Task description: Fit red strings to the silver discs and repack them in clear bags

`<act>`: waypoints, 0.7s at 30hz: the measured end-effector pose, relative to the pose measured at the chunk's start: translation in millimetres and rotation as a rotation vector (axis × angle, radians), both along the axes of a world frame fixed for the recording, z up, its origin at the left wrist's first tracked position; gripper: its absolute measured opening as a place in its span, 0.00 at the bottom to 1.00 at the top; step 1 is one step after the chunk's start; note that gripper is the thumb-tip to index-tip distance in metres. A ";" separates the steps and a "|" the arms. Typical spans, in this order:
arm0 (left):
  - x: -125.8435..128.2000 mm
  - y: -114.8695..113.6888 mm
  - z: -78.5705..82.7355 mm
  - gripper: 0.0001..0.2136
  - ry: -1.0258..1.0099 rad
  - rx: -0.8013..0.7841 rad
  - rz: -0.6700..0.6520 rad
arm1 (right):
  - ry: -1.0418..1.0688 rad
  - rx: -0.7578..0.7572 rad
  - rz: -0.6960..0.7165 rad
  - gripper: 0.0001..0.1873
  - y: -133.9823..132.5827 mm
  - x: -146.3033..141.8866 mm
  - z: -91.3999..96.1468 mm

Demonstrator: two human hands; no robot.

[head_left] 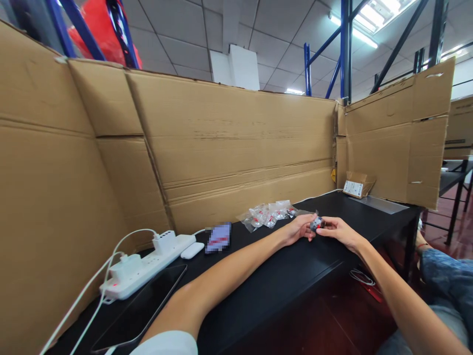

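Between my two hands, above the black tabletop, is a small dark grey object with a red spot [316, 225]; its exact kind is too small to make out. My left hand [300, 229] closes on it from the left, fingers curled. From the right, my right hand [338, 230] pinches its other side with thumb and fingers. Just behind my left hand lies a pile of clear plastic bags [268, 215] with small red and white pieces inside.
A white power strip [148, 266] with chargers and cables stands at left, beside a dark tablet [144, 305], a white case [192, 250] and a blurred phone [219, 238]. Cardboard panels [240, 138] wall the table. A small carton [358, 185] sits back right. Another person's leg [447, 276] shows at right.
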State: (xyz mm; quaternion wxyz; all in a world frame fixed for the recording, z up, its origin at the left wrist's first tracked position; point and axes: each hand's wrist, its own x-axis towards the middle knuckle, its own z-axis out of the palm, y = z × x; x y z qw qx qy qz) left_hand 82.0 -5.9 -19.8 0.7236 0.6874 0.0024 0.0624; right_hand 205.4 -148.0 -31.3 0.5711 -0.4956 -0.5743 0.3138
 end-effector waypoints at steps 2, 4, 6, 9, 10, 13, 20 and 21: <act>0.4 -0.3 0.1 0.21 0.004 0.004 0.003 | -0.004 -0.009 0.021 0.24 -0.7 0.0 -0.1; 1.1 -0.2 0.0 0.20 0.008 -0.003 -0.001 | -0.020 -0.019 -0.032 0.24 -1.5 0.4 -0.4; 2.1 0.4 -0.4 0.20 0.019 -0.026 -0.001 | -0.052 -0.029 -0.106 0.23 -2.7 0.7 -0.4; 4.2 1.7 -1.4 0.21 0.048 -0.066 0.002 | -0.069 -0.021 -0.153 0.23 -4.6 0.7 0.3; 4.8 2.1 -1.8 0.22 0.059 -0.068 0.004 | -0.064 -0.011 -0.162 0.23 -5.0 0.7 0.6; 5.9 2.2 -2.8 0.24 0.079 -0.044 0.015 | -0.047 0.009 -0.195 0.22 -5.4 1.2 0.6; 4.9 1.2 -3.2 0.24 0.043 -0.047 0.036 | 0.004 0.009 -0.164 0.22 -3.4 2.4 0.0; 4.8 1.2 -3.0 0.24 0.039 -0.047 0.035 | 0.012 0.007 -0.161 0.22 -3.5 1.6 0.7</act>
